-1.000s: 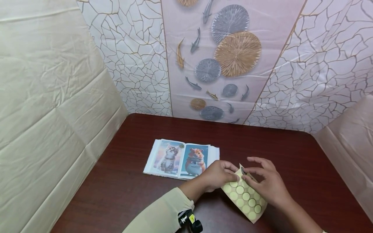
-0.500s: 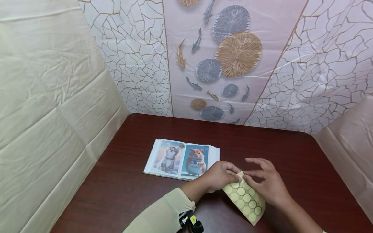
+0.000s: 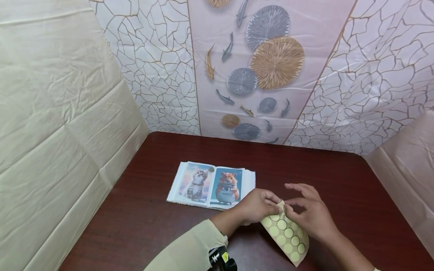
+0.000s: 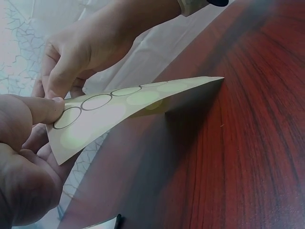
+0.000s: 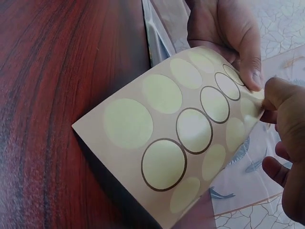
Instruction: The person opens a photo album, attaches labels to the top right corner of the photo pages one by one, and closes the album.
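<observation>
A tan sheet of round pale-yellow stickers (image 3: 285, 235) slants above the table, its upper end between both hands. My left hand (image 3: 259, 206) pinches that end, thumb on top and fingers beneath, as the left wrist view also shows. At the same end, my right hand (image 3: 313, 212) pinches the sheet's upper corner between thumb and index finger, its other fingers spread away. Dark rings outline one row of stickers (image 5: 194, 130) in the right wrist view. The sheet bows along its length, and its lower corner (image 5: 81, 126) hangs close over the table.
An open photo book (image 3: 211, 184) lies behind my left hand, with a kitten picture (image 3: 196, 184) on one page and a hamster picture (image 3: 226, 188) on the other. The dark red-brown table (image 3: 162, 241) ends at a patterned cloth backdrop (image 3: 244, 113).
Both hands stay close together at the sheet's upper end. The sheet has shifted slightly down and bends more. A dark round spot seen earlier near the right fingertips is now out of sight.
</observation>
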Action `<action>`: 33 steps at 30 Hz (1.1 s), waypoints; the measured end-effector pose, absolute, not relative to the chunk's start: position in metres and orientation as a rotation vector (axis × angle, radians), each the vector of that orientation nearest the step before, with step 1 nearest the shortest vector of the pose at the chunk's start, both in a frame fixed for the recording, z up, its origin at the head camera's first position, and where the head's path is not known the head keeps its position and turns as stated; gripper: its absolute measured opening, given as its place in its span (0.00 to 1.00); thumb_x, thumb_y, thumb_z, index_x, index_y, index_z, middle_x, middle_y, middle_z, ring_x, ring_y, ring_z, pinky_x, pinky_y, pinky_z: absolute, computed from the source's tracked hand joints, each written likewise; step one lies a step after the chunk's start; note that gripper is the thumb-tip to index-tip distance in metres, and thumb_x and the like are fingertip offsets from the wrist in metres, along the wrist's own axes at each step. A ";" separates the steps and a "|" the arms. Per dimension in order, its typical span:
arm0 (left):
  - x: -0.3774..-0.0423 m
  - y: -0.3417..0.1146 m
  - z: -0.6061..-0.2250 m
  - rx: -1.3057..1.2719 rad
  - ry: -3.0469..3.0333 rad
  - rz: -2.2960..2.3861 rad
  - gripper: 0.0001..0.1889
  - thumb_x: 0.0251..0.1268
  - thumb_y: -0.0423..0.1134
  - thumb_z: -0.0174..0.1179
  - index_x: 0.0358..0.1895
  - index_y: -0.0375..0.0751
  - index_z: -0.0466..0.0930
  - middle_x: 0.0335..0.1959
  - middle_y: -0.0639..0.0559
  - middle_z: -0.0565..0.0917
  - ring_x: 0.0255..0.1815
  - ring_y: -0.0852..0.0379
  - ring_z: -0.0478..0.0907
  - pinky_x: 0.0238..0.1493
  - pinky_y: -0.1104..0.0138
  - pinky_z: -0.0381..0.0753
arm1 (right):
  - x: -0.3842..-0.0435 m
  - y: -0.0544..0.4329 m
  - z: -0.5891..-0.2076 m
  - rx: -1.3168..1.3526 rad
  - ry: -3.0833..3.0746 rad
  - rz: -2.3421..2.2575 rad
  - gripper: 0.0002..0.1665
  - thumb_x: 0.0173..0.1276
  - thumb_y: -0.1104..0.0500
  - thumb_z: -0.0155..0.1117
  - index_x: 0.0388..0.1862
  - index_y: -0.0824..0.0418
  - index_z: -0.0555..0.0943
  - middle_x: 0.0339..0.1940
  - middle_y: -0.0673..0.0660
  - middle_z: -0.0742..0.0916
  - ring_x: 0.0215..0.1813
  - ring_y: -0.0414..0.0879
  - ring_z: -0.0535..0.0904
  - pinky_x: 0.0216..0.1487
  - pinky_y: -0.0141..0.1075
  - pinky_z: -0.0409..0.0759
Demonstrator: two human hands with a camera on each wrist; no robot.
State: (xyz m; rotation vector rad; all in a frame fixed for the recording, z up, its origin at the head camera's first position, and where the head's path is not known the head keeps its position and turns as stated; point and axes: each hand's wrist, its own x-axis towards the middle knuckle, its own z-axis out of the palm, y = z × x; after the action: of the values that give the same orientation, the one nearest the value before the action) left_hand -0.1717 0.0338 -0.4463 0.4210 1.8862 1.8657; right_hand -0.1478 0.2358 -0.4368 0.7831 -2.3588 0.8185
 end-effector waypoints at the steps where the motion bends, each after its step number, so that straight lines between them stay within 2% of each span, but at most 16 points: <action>1: -0.172 0.034 -0.446 0.418 1.889 1.865 0.05 0.64 0.27 0.68 0.41 0.36 0.86 0.30 0.53 0.88 0.26 0.60 0.84 0.28 0.69 0.84 | -0.148 0.236 -0.437 0.786 -2.362 0.803 0.08 0.46 0.69 0.78 0.27 0.60 0.91 0.56 0.58 0.86 0.63 0.54 0.73 0.67 0.20 0.59; 15: -0.171 0.034 -0.448 0.423 1.960 1.836 0.05 0.63 0.28 0.69 0.41 0.37 0.86 0.30 0.55 0.88 0.29 0.63 0.84 0.30 0.71 0.83 | -0.148 0.233 -0.435 0.782 -2.370 0.749 0.08 0.45 0.69 0.75 0.25 0.57 0.90 0.57 0.55 0.85 0.62 0.54 0.74 0.63 0.17 0.59; 21: -0.171 0.033 -0.449 0.420 1.926 1.857 0.06 0.63 0.27 0.69 0.41 0.36 0.87 0.30 0.54 0.88 0.28 0.62 0.84 0.30 0.70 0.84 | -0.147 0.232 -0.437 0.750 -2.375 0.756 0.09 0.46 0.70 0.76 0.25 0.57 0.90 0.56 0.55 0.86 0.62 0.53 0.75 0.61 0.18 0.62; 24: -0.171 0.032 -0.449 0.413 1.892 1.871 0.06 0.63 0.26 0.68 0.42 0.36 0.87 0.30 0.53 0.89 0.27 0.61 0.85 0.29 0.69 0.85 | -0.146 0.232 -0.438 0.690 -2.396 0.792 0.10 0.47 0.70 0.76 0.26 0.55 0.90 0.55 0.54 0.86 0.59 0.50 0.76 0.53 0.21 0.67; 28: -0.171 0.031 -0.448 0.412 1.872 1.876 0.07 0.63 0.25 0.68 0.43 0.36 0.87 0.30 0.52 0.89 0.27 0.59 0.85 0.29 0.67 0.86 | -0.145 0.234 -0.439 0.616 -2.420 0.838 0.12 0.50 0.71 0.76 0.26 0.53 0.89 0.55 0.53 0.86 0.48 0.41 0.75 0.38 0.23 0.72; 31: -0.171 0.031 -0.447 0.406 1.869 1.879 0.07 0.63 0.25 0.68 0.43 0.36 0.87 0.30 0.52 0.89 0.27 0.59 0.85 0.29 0.67 0.86 | -0.145 0.234 -0.440 0.595 -2.426 0.849 0.12 0.51 0.71 0.76 0.26 0.53 0.88 0.54 0.53 0.86 0.42 0.36 0.72 0.35 0.23 0.73; 33: -0.171 0.031 -0.447 0.398 1.868 1.883 0.07 0.63 0.25 0.68 0.42 0.36 0.87 0.30 0.52 0.89 0.27 0.59 0.85 0.29 0.67 0.86 | -0.145 0.235 -0.439 0.584 -2.426 0.852 0.13 0.51 0.71 0.75 0.26 0.52 0.87 0.54 0.53 0.86 0.43 0.36 0.72 0.35 0.23 0.73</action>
State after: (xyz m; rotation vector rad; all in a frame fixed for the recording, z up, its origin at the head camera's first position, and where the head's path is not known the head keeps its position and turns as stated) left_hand -0.1705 0.0305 -0.4470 0.3980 1.8684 1.8829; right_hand -0.1455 0.2347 -0.4395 0.5839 -2.4259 0.8525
